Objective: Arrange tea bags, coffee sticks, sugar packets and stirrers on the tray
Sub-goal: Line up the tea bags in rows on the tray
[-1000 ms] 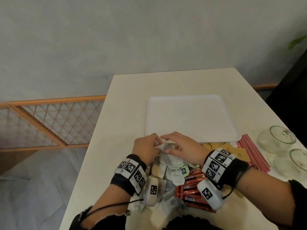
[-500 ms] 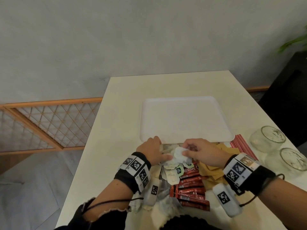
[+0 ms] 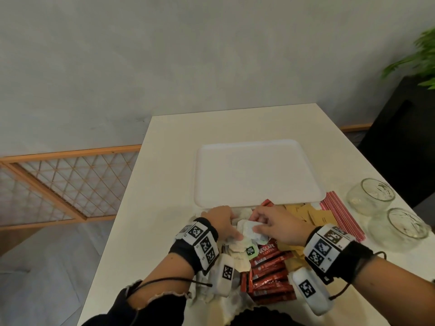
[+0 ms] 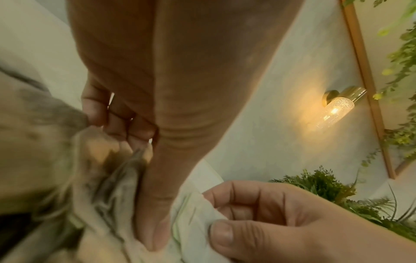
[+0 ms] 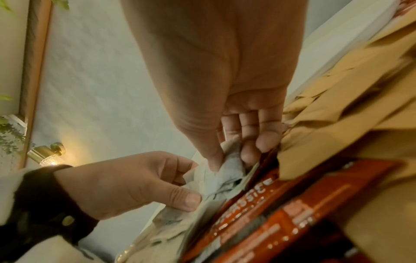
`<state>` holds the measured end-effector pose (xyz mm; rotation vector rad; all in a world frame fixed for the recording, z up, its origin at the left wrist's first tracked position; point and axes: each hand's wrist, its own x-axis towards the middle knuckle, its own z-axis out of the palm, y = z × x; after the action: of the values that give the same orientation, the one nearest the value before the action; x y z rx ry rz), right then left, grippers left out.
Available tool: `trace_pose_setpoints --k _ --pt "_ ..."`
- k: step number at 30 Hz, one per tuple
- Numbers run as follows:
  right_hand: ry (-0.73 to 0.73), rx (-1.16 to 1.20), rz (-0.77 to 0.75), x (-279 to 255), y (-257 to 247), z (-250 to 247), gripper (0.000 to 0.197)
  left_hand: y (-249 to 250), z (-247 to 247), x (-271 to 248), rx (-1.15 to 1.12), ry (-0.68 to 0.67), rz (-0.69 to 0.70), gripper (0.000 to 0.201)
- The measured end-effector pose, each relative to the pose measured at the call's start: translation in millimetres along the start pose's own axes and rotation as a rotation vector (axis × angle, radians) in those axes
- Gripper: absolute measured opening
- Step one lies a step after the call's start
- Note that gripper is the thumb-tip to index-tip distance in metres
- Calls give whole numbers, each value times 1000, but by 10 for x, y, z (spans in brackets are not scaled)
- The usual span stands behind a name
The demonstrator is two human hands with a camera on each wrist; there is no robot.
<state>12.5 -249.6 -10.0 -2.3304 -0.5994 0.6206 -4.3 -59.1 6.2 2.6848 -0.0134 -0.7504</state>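
Observation:
A white tray (image 3: 259, 172) lies bare in the middle of the table. In front of it is a heap of white tea bags (image 3: 242, 245), red coffee sticks (image 3: 270, 269), brown sugar packets (image 3: 308, 215) and red stirrers (image 3: 341, 215). My left hand (image 3: 235, 228) digs into the tea bags, thumb and fingers pinching their paper (image 5: 189, 181). My right hand (image 3: 255, 222) pinches one crumpled tea bag (image 5: 231, 169) between thumb and fingers, close to the left hand. In the left wrist view my left hand (image 4: 139, 186) has its thumb pressed into the tea bags (image 4: 191, 222).
Two glass bowls (image 3: 372, 196) (image 3: 407, 228) stand at the table's right edge beside the stirrers. A wooden lattice screen (image 3: 70, 184) stands on the floor to the left. The wall is close behind the table's far edge.
My right hand pulled a tea bag a little to the right, then came back close to the left hand. The left hand stayed in the tea bag heap.

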Motion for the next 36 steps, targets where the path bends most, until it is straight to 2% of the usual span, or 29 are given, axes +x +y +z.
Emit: trace_pose_setpoints --k 2,4,7,12,15,17,20,23,26,30,33,36 --pt "17 14 2 -6 12 6 13 32 4 -4 130 25 -8 30" --pt "48 42 15 -16 40 14 12 57 31 10 228 55 -10 34" --pt "108 62 21 -32 85 7 10 64 13 7 170 83 23 32" --pt "194 151 1 -83 67 -81 2 -56 -100 -85 -322 219 126 20" --pt "181 349 -50 -87 -21 -116 3 -112 -133 -120 -581 294 122 18" --pt "208 455 -58 -45 -92 -127 5 -106 -121 -128 -789 284 111 23" --pt "298 521 -22 59 -190 -143 5 -11 -99 -156 -1234 198 43 23" --pt "349 530 10 162 -277 -152 8 64 -142 -150 -1561 102 -28 37" --pt "395 536 14 243 -324 -151 13 64 -154 -104 -1565 153 -4 43" --pt "398 555 13 300 -358 -134 19 23 -196 -25 -1649 276 -12 31" --pt "422 532 28 347 -360 -133 19 -64 -289 44 -1685 342 -68 25" --pt "610 339 42 477 -351 -197 17 -143 -331 147 -1549 429 -68 16"
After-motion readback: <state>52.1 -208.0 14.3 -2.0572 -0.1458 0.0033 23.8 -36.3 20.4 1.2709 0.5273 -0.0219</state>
